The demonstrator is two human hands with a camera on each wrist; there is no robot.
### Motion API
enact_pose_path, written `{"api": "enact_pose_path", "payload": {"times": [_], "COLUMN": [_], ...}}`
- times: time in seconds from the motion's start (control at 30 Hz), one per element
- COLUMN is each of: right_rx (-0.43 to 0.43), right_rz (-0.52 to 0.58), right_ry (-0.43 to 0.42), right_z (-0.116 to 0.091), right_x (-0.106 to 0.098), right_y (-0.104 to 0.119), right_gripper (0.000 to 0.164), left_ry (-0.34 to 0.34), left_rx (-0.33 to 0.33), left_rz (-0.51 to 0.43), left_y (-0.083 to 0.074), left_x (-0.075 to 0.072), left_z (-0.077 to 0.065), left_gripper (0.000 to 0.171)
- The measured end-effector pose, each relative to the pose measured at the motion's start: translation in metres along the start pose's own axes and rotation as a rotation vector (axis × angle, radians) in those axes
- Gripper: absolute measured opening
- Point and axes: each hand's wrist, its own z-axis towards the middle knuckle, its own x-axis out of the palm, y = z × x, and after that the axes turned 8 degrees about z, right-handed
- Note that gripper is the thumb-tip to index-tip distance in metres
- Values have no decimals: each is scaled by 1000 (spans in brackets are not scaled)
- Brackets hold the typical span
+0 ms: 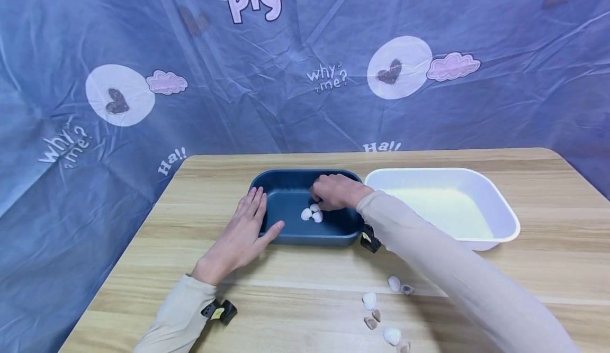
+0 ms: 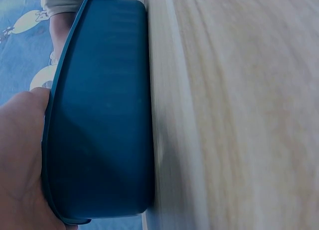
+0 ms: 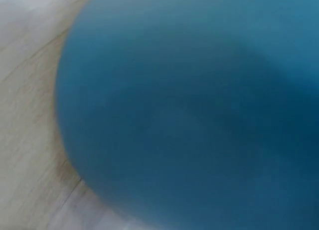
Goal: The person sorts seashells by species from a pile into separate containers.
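A dark blue rectangular basin stands on the wooden table. My left hand rests over its left end, fingers straight along the rim and thumb spread to the front edge. In the left wrist view the same hand lies against the rim, beside the basin's outer wall. My right hand reaches into the basin with curled fingers, right at a small cluster of white seashells on its floor. I cannot tell whether a shell is between its fingertips. The right wrist view shows only blurred basin wall and table.
A white basin stands to the right of the blue one, partly behind my right forearm. Several white and brownish seashells lie scattered on the table nearer the front. A blue printed cloth hangs behind the table.
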Motion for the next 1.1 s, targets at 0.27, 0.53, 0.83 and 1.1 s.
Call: {"api": "enact_pose_path", "payload": {"times": [0.27, 0.53, 0.83, 1.1], "right_rx": [-17, -18, -214, -306], "right_rz": [-1, -31, -2, 6], "right_ry": [-9, -38, -249, -401], "right_z": [-2, -15, -74, -127], "right_x": [2, -7, -19, -12], "right_y": [-4, 0, 10, 13], "right_gripper": [22, 3, 13, 14], "left_ry": [5, 11, 10, 14], "left_rx": [2, -3, -3, -1], "left_rz": [1, -9, -8, -11], "left_y": [-1, -1, 1, 1], "left_x": [0, 1, -1, -1], "left_z": [0, 1, 1, 1], "left_gripper": [88, 87, 87, 88]}}
